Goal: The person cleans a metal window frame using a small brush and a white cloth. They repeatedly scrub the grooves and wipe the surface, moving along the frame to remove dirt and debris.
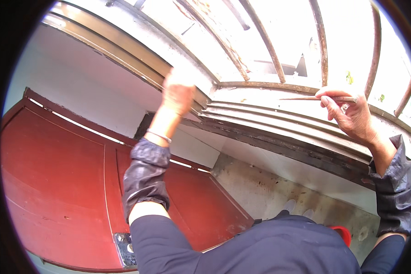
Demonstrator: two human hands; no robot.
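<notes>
My right hand (351, 116) is raised over the window sill at the right. Its fingers pinch a thin, pointed wooden stick (297, 98), which points left and lies nearly level above the sill. At the corner of the brownish metal window frame (123, 51), my left hand (179, 93) is closed against the frame. Glare washes out its fingertips, so whatever it grips cannot be made out. Below the hands run the grooved window tracks (269, 118), with dark, worn edging along the near side. A bracelet (159, 136) circles my left wrist, and dark sleeve covers wrap both forearms.
Rusty bars (263, 39) stand outside the window in bright light. A large dark-red wooden door or cabinet panel (55, 178) fills the lower left. A red bucket-like container (341, 235) shows beside my body, above the stained floor (253, 182). My shoes (288, 205) are partly visible.
</notes>
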